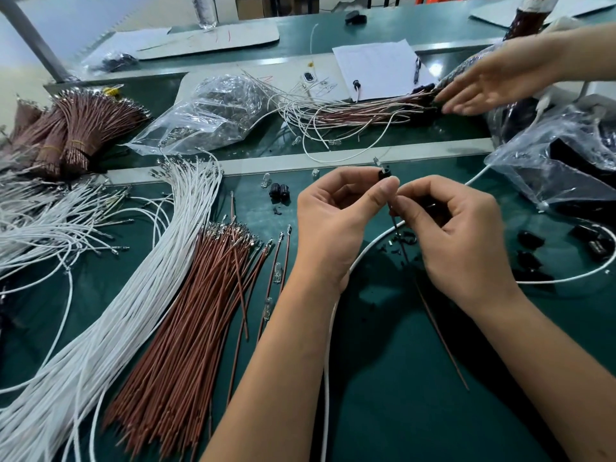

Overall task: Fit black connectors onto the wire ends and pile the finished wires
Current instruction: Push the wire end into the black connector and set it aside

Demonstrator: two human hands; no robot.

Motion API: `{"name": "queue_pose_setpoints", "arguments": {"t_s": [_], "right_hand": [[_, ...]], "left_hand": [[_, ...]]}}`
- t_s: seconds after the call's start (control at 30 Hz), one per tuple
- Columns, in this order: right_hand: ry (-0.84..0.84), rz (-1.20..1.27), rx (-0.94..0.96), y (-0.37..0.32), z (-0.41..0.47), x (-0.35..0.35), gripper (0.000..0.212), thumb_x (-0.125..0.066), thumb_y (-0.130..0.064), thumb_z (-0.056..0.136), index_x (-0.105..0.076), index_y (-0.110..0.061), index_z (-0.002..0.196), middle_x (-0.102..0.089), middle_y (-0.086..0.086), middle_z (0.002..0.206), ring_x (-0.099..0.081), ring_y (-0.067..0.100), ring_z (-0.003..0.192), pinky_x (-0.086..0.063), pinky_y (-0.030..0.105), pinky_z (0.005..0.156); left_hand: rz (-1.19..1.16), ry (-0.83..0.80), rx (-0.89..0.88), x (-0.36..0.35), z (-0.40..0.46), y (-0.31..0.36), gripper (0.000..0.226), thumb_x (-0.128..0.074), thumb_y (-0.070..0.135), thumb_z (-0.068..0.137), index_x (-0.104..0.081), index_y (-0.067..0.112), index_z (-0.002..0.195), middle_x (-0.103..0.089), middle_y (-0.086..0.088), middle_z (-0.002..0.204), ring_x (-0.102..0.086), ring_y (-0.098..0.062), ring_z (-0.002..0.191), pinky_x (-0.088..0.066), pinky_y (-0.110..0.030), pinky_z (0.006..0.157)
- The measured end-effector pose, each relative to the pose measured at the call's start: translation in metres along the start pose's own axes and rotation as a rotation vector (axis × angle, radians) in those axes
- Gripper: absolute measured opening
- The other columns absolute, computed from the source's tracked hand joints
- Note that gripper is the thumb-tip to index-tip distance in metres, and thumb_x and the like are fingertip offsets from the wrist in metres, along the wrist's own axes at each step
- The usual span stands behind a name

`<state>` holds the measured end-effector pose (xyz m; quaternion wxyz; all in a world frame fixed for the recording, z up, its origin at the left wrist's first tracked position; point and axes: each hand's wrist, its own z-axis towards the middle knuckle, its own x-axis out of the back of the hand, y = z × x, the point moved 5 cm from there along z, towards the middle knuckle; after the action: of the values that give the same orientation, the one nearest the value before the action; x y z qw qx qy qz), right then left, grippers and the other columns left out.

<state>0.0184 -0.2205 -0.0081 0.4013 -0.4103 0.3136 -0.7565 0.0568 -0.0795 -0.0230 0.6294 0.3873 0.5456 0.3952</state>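
**Inspector A:** Status of the hands?

**Inspector B:** The left hand (336, 221) pinches a small black plastic connector (384, 173) between thumb and fingers, raised above the dark green worktop (400, 378). The right hand (456, 235) is closed on a thin brown wire (433, 315), its upper end held right beside the connector. Whether the wire is seated I cannot tell. A long white wire (328, 361) trails under the left wrist.

**Inspector A:** Surroundings?

**Inspector B:** To the left, a loose sheaf of brown wires with metal terminals (186, 328) lies beside a broad sheaf of white wires (110, 315). Two spare black connectors (278, 192) sit just left of the left hand; more black connectors (530, 240) lie scattered to the right. Banded brown wire bundles (76, 128) stand far left. A clear plastic bag (213, 111) rests beyond the pale strip.

**Inspector A:** Finished work?

**Inspector B:** A pile of paired wires with black ends (366, 110) lies at the far side, where a second person's open hand (490, 81) rests on it, covering its right end.
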Motion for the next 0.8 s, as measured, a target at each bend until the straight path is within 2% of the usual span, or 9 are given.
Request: {"name": "queue_pose_setpoints", "arguments": {"t_s": [0.07,0.23,0.4,0.57,0.7,0.8], "right_hand": [[-0.028,-0.006,0.002,0.001,0.002,0.001,0.006,-0.074,-0.019,0.095,-0.075,-0.016,0.09,-0.072,-0.013,0.077,-0.065,0.006,0.069,-0.047,0.015,0.068],[-0.092,-0.045,0.008,0.003,0.005,0.001,0.004,-0.076,-0.019,0.093,-0.076,-0.017,0.09,-0.073,-0.008,0.079,-0.066,0.013,0.07,-0.052,0.027,0.067],[-0.121,-0.029,0.012,0.003,0.006,0.004,0.003,-0.076,-0.019,0.094,-0.077,-0.018,0.091,-0.073,-0.01,0.075,-0.064,0.004,0.067,-0.052,0.024,0.065],[-0.041,-0.113,0.126,-0.006,0.004,0.008,0.007,-0.076,-0.014,0.093,-0.076,-0.019,0.098,-0.072,-0.015,0.086,-0.068,0.006,0.079,-0.055,0.029,0.074],[0.03,-0.119,0.201,-0.01,0.005,0.014,0.006,-0.077,-0.014,0.093,-0.078,-0.009,0.097,-0.072,-0.003,0.087,-0.067,0.014,0.08,-0.055,0.032,0.073],[0.074,-0.135,0.237,-0.013,0.004,0.015,0.005,-0.076,-0.005,0.092,-0.078,-0.006,0.097,-0.071,0.001,0.088,-0.066,0.016,0.08,-0.053,0.027,0.073]], "left_hand": [[0.007,-0.02,-0.043,-0.001,0.0,0.002,0.015,-0.078,-0.006,0.08,-0.071,0.006,0.086,-0.071,0.001,0.073,-0.065,-0.008,0.068,-0.052,-0.019,0.07],[0.015,-0.053,-0.106,0.0,0.001,0.005,0.018,-0.077,-0.01,0.078,-0.07,0.004,0.087,-0.07,0.004,0.071,-0.065,-0.005,0.068,-0.052,-0.017,0.071],[0.037,-0.1,-0.139,-0.003,0.0,0.007,0.02,-0.077,-0.013,0.077,-0.07,0.004,0.086,-0.071,0.002,0.074,-0.065,-0.006,0.07,-0.053,-0.019,0.072],[0.034,-0.158,-0.179,-0.006,-0.001,0.011,0.024,-0.076,-0.016,0.075,-0.071,0.004,0.088,-0.072,-0.002,0.079,-0.066,-0.012,0.075,-0.056,-0.024,0.078],[0.008,-0.199,-0.206,-0.008,-0.002,0.015,0.027,-0.074,-0.019,0.075,-0.07,0.004,0.089,-0.072,-0.002,0.081,-0.065,-0.011,0.076,-0.054,-0.023,0.078],[0.012,-0.24,-0.217,-0.011,-0.004,0.018,0.029,-0.074,-0.019,0.075,-0.07,0.005,0.09,-0.071,-0.003,0.083,-0.064,-0.014,0.079,-0.054,-0.026,0.081]]}}
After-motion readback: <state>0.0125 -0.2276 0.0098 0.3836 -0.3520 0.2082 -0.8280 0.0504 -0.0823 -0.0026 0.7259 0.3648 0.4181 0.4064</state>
